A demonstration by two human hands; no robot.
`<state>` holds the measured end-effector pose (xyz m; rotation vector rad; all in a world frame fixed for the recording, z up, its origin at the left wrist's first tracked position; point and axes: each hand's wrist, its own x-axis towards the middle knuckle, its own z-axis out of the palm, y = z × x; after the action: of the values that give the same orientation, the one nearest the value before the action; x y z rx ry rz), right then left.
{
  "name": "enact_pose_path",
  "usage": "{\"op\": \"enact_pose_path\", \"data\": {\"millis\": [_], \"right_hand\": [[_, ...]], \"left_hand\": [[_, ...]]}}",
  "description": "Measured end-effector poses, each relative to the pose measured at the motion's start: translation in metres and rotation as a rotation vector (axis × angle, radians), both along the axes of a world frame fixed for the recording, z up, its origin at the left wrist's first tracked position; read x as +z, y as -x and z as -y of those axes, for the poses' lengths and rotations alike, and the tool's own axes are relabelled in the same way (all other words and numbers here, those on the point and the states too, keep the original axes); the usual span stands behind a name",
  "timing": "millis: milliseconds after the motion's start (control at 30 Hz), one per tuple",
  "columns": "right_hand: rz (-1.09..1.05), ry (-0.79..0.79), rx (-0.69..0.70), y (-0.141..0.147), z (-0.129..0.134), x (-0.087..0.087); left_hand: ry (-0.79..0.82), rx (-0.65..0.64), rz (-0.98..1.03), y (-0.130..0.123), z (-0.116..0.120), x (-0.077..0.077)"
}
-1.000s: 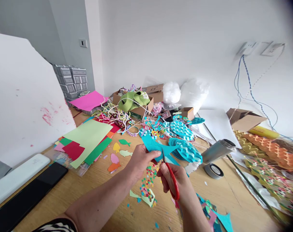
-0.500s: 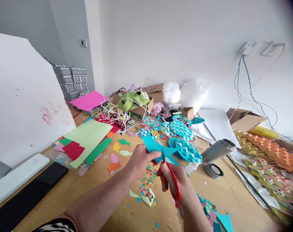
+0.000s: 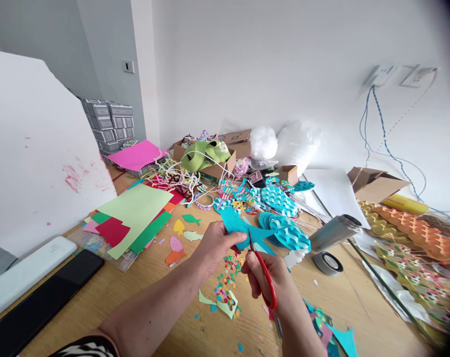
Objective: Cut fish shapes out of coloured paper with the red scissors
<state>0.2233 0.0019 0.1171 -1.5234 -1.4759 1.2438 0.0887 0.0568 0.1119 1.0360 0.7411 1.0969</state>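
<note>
My left hand (image 3: 220, 245) pinches a sheet of blue paper (image 3: 233, 221), its thumb lying on top. Faint drawn lines show on the paper, and a cut strip juts out to the right. In my right hand (image 3: 271, 277) is a pair of red-handled scissors (image 3: 268, 282), its blades at the paper's edge close to my left thumb. Several small fish cut-outs lie left of my hands, among them a green fish (image 3: 191, 218), a pink fish (image 3: 176, 244) and an orange fish (image 3: 175, 256). Below my hands are scattered paper dots (image 3: 225, 285) and a pale green scrap (image 3: 228, 307).
Coloured paper sheets (image 3: 141, 208) and a black phone (image 3: 46, 302) lie left. Blue honeycomb paper pieces (image 3: 284, 230), a small white bottle (image 3: 295, 258), a steel flask (image 3: 336, 232) and its lid (image 3: 328, 263) stand right. Craft boxes (image 3: 228, 163) line the wall; blue scraps (image 3: 342, 337) lie front right.
The scissors and my right hand have shifted very slightly at the blue paper. The cut strip on its right has tilted a little. Everything else looks the same.
</note>
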Motion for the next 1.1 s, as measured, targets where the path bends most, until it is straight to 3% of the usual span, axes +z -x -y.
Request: {"op": "enact_pose_path", "data": {"millis": [500, 1100], "right_hand": [[0.027, -0.080, 0.056, -0.0016, 0.0014, 0.0034], [0.039, -0.054, 0.062, -0.0037, -0.0019, 0.0020]], "left_hand": [[-0.023, -0.038, -0.021, 0.0017, 0.0020, 0.0034], [-0.001, -0.020, -0.010, -0.0005, 0.0015, 0.0019]]}}
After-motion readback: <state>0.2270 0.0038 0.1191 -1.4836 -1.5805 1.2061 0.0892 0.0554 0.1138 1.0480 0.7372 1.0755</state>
